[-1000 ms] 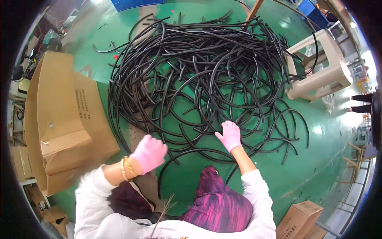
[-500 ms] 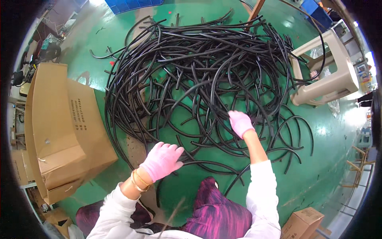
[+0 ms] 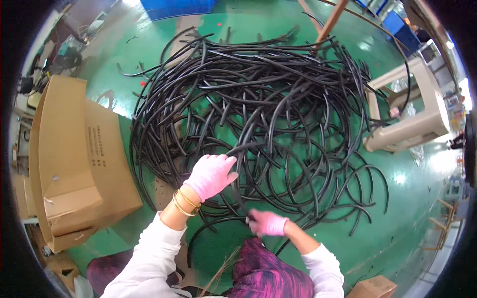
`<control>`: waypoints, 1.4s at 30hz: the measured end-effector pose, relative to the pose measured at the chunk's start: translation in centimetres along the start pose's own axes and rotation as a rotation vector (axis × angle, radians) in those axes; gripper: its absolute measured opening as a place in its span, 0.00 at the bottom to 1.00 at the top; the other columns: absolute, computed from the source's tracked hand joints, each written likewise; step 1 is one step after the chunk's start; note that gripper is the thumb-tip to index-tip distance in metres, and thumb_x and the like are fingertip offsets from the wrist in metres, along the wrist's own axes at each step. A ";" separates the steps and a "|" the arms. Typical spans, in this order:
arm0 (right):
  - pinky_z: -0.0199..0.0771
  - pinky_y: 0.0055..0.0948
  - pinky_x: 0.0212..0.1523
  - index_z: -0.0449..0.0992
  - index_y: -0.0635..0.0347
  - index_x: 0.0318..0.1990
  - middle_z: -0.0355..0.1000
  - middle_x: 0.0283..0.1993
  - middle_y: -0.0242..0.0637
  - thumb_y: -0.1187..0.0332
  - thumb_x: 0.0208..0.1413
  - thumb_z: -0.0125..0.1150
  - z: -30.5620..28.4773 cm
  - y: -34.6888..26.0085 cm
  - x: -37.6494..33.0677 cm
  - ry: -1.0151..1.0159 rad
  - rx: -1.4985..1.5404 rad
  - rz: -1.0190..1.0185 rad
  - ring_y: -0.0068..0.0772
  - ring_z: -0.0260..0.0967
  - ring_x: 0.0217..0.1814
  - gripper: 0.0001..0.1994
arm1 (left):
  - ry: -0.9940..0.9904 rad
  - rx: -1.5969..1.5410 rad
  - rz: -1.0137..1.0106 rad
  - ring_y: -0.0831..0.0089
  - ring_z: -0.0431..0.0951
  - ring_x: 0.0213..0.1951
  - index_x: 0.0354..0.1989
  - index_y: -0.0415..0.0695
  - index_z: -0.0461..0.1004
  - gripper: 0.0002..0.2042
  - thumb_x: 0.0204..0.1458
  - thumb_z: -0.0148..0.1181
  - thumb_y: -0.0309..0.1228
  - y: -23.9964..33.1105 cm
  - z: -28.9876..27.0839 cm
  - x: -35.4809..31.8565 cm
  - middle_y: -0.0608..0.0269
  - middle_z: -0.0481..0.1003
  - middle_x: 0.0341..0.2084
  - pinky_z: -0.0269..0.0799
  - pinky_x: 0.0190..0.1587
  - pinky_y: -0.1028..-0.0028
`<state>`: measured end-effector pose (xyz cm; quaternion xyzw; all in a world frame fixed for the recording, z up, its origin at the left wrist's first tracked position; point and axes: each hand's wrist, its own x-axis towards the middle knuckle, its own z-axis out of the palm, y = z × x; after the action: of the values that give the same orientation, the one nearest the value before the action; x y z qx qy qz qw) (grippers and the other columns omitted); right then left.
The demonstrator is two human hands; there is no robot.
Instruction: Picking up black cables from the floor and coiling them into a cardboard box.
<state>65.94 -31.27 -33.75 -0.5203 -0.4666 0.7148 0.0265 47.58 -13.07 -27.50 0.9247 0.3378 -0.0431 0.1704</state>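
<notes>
A big tangled heap of black rubber hoses (image 3: 258, 99) is spread over the green floor (image 3: 407, 233). My left hand (image 3: 211, 175), in a pink glove with gold bangles at the wrist, reaches over the heap's near edge. Its fingers rest against one curved black hose (image 3: 239, 179), and its grip on that hose is unclear. That hose arcs down to my right hand (image 3: 268, 223), also gloved in pink, which is closed around the hose's lower end just in front of my patterned lap.
A large open cardboard box (image 3: 74, 164) lies on its side at the left. A beige plastic stool (image 3: 412, 124) stands at the right. A blue crate (image 3: 174, 7) and a wooden stick (image 3: 330, 20) are at the far edge. A small carton (image 3: 372, 288) sits bottom right.
My right hand has pulled back from the heap toward my lap, drawing a hose end with it. My left hand has moved forward and right onto the same hose.
</notes>
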 end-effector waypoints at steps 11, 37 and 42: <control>0.74 0.48 0.42 0.76 0.55 0.40 0.77 0.38 0.47 0.56 0.52 0.54 6.4 14.0 -9.9 0.181 -0.566 0.498 0.52 0.76 0.44 0.14 | -0.213 0.042 -0.150 0.55 0.76 0.45 0.49 0.45 0.73 0.20 0.52 0.59 0.44 -6.7 5.1 -5.7 0.55 0.76 0.39 0.69 0.49 0.60; 0.69 0.25 0.26 0.69 0.60 0.42 0.68 0.24 0.31 0.56 0.61 0.57 7.8 2.7 -2.1 0.558 0.546 -0.009 0.22 0.67 0.23 0.15 | -0.455 -1.776 -0.232 0.67 0.71 0.59 0.63 0.39 0.63 0.22 0.64 0.50 0.38 5.7 12.5 -8.3 0.56 0.72 0.56 0.66 0.61 0.68; 0.71 0.27 0.33 0.69 0.59 0.43 0.70 0.27 0.31 0.59 0.60 0.55 9.1 2.8 0.8 0.474 0.507 0.037 0.24 0.70 0.28 0.13 | -0.286 -1.693 -0.387 0.75 0.75 0.46 0.58 0.40 0.68 0.22 0.59 0.58 0.38 6.9 13.1 -6.9 0.64 0.75 0.46 0.71 0.51 0.73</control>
<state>59.82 -38.22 -36.05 -0.6570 -0.2455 0.6677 0.2495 47.17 -26.76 -36.47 0.4003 0.3826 0.0783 0.8290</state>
